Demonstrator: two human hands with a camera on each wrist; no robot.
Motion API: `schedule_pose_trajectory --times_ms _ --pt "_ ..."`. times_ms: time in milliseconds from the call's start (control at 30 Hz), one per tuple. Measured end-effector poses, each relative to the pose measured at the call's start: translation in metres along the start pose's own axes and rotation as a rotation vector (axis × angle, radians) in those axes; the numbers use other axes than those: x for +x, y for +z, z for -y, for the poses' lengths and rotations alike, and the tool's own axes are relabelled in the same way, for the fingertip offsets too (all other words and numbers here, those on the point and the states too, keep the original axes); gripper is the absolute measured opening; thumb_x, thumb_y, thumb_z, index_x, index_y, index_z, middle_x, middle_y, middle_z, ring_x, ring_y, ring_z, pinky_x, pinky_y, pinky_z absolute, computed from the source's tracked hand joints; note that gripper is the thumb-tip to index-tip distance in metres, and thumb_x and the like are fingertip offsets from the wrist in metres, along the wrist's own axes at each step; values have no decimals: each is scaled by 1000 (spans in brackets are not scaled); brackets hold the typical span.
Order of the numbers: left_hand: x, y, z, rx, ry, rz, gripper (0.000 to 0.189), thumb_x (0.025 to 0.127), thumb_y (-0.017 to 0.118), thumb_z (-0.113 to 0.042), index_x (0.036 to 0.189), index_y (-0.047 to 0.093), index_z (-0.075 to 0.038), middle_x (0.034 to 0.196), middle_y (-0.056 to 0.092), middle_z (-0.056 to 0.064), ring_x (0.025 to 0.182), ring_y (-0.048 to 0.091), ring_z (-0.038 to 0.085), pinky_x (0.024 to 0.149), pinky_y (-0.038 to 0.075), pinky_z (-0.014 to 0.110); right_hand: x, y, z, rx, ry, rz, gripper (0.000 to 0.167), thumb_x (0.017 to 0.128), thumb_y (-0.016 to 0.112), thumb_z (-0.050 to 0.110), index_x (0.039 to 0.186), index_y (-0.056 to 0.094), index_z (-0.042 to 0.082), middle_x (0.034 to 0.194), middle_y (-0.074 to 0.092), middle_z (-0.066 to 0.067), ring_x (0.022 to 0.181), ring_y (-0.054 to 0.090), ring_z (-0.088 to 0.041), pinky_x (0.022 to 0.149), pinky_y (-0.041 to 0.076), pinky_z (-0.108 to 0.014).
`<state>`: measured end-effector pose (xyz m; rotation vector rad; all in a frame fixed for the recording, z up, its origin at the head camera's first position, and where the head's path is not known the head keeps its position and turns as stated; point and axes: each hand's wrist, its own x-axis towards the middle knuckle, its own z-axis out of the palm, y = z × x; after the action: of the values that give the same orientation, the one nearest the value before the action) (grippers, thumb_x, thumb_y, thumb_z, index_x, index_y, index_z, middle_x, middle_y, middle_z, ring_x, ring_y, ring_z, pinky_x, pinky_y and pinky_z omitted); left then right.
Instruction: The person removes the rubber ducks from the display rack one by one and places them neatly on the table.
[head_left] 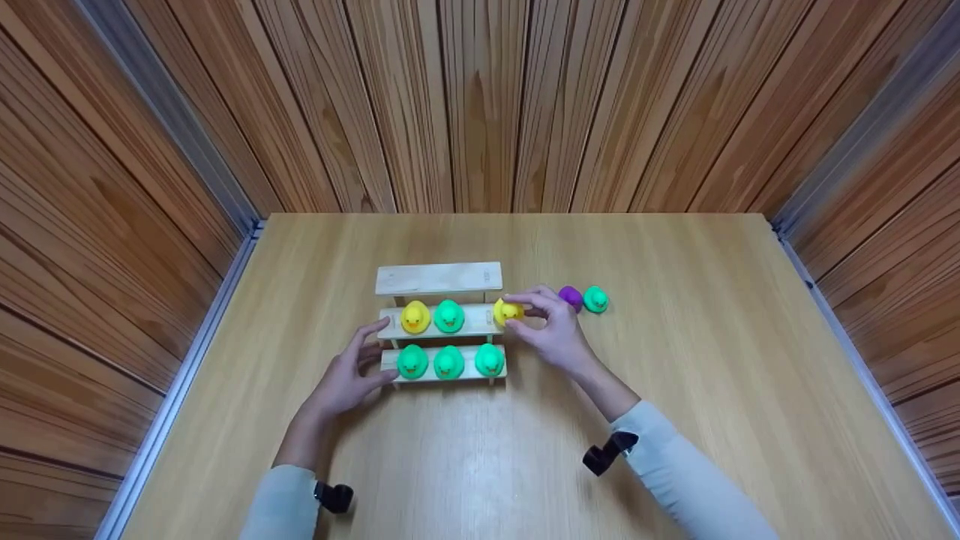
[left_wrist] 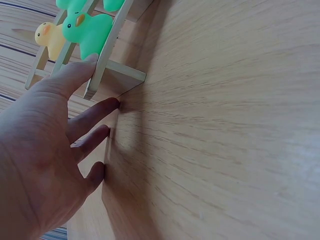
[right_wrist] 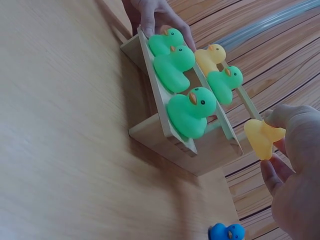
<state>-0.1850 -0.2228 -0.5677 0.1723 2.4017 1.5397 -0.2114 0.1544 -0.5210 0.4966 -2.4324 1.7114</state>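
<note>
A three-tier wooden stand [head_left: 439, 279] holds toy ducks. Three green ducks [head_left: 448, 363] line its lowest tier. On the middle tier sit a yellow duck [head_left: 415, 318] and a green duck [head_left: 448, 316]. My right hand [head_left: 556, 330] pinches another yellow duck [right_wrist: 260, 139] between thumb and fingertips at that tier's right end; whether the duck touches the board I cannot tell. At the stand's left end is my left hand [head_left: 349, 375], fingers spread, thumb against the lowest tier [left_wrist: 102, 62] and index fingertip by the middle tier.
To the right of the stand, a purple duck [head_left: 570, 298] and a green duck [head_left: 596, 299] rest on the wooden table [head_left: 690, 360]. One loose duck [right_wrist: 226, 232] looks blue in the right wrist view. Wood-panelled walls [head_left: 480, 105] enclose the table at the back and sides.
</note>
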Motion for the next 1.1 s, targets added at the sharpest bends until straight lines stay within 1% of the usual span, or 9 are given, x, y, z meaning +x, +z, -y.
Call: schedule_pose_trajectory --times_ms 100,233,400,600,667,733,867,933,1100 --pt "0 1 0 7 -5 -5 86 104 83 -16 173 35 -36 177 46 23 164 48 49 136 34 71 -1 -5 -1 -3 -8 -6 35 96 85 -2 131 80 -1 127 75 -21 124 73 -36 110 65 -51" --pt "1 1 1 6 -24 -1 86 104 82 -17 172 34 -38 176 48 23 165 48 47 137 34 71 -3 -11 -2 -7 -14 -10 36 97 84 -3 132 79 -3 129 74 -23 125 73 -39 111 65 -49" --pt "2 0 3 -2 -24 6 86 105 82 -18 172 34 -40 177 47 22 165 47 46 137 34 70 -4 -19 -3 -12 23 -18 36 97 84 -3 133 78 -4 133 72 -24 128 71 -38 113 64 -46" --pt "2 -1 3 0 -24 8 86 105 82 -18 172 34 -41 178 47 19 165 48 45 137 34 70 -5 -27 -7 10 53 -40 37 96 84 -6 133 78 -5 136 70 -25 127 72 -38 107 61 -22" --pt "1 -1 2 1 -27 6 86 105 82 -18 172 34 -42 177 48 20 165 48 45 137 34 70 -6 -29 -9 10 49 -40 37 96 84 -6 133 78 -5 135 70 -25 126 73 -37 106 60 -18" --pt "1 -2 2 6 -30 7 86 105 82 -18 172 34 -42 178 47 20 165 48 45 137 35 70 -5 -31 -11 6 47 -41 37 96 84 -6 133 78 -5 135 71 -25 126 73 -35 107 60 -19" --pt "2 -1 2 4 -32 9 85 106 81 -20 173 34 -41 179 45 21 166 46 46 136 34 71 -5 -34 -17 1 47 -45 38 96 83 -7 133 78 -3 133 71 -24 126 72 -31 112 62 -31" --pt "2 -1 1 4 -24 8 85 106 81 -20 173 34 -39 179 44 22 167 45 48 136 34 71 -5 -36 -20 6 49 -47 38 96 82 -8 134 78 -4 133 71 -24 126 72 -33 114 62 -36" --pt "2 0 1 1 -23 4 85 105 82 -18 173 34 -38 178 45 23 167 45 48 137 33 71 -6 -40 -27 12 74 -47 38 96 81 -11 133 77 -6 134 70 -25 131 71 -39 117 61 -35"
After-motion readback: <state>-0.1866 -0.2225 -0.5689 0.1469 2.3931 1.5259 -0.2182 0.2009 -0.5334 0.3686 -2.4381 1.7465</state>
